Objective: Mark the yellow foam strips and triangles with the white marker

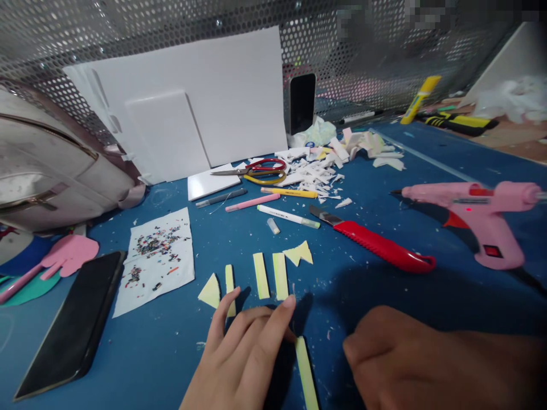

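My left hand lies palm down with its fingers spread, holding nothing. Its little finger rests by a narrow pale-green strip. The index fingertip is at the lower end of another pale-green strip, and the thumb, mostly hidden, is near the top of a longer strip. Around these lie a third short strip, a triangular piece and a notched piece. To the right, my right hand is curled into a fist, slightly blurred; whatever it may hold is hidden.
A red utility knife and a pink glue gun lie right. Behind are markers, scissors, white scraps and a white board. A phone and a paper with bits lie left.
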A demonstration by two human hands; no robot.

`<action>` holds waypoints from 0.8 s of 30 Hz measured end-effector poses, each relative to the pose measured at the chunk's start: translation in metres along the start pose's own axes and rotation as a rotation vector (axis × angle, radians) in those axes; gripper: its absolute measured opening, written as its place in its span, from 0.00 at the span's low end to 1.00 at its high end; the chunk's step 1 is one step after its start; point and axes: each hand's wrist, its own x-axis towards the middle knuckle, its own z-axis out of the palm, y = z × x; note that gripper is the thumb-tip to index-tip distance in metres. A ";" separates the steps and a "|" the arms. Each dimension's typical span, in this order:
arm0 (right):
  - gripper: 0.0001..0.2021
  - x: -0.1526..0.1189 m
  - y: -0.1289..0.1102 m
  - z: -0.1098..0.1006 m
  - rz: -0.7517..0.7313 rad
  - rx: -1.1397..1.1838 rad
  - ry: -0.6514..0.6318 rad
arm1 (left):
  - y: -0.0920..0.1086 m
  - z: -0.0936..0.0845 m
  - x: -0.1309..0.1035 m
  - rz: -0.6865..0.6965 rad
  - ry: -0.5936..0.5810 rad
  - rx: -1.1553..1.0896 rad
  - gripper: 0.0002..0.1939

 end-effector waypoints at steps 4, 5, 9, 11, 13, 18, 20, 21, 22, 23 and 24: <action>0.06 -0.002 -0.012 0.005 0.077 -0.084 0.316 | -0.010 -0.023 0.011 0.002 0.089 0.091 0.42; 0.06 -0.002 -0.015 0.008 0.125 -0.108 0.369 | -0.015 -0.030 0.014 -0.018 0.129 0.132 0.44; 0.03 -0.005 -0.017 0.011 0.234 -0.140 0.403 | -0.035 -0.047 0.025 -0.131 0.161 0.183 0.47; 0.07 -0.005 -0.014 0.006 0.127 -0.094 0.297 | -0.043 -0.046 0.027 -0.183 0.133 0.171 0.47; 0.11 -0.005 -0.010 0.001 0.089 -0.091 0.272 | -0.047 -0.042 0.028 -0.227 0.098 0.162 0.46; 0.14 -0.005 -0.007 -0.002 0.116 -0.107 0.275 | -0.046 -0.038 0.028 -0.261 0.061 0.159 0.45; 0.14 -0.005 -0.008 -0.001 0.122 -0.110 0.271 | -0.046 -0.041 0.028 -0.258 0.053 0.164 0.50; 0.14 -0.005 -0.009 -0.001 0.128 -0.114 0.270 | -0.046 -0.044 0.027 -0.248 0.048 0.181 0.53; 0.14 -0.004 -0.009 0.000 0.134 -0.119 0.271 | -0.047 -0.047 0.027 -0.233 0.047 0.208 0.56; 0.15 -0.004 -0.009 0.000 0.137 -0.122 0.272 | -0.049 -0.051 0.026 -0.214 0.044 0.241 0.58; 0.15 -0.004 -0.009 0.000 0.140 -0.124 0.271 | -0.050 -0.054 0.025 -0.200 0.034 0.276 0.60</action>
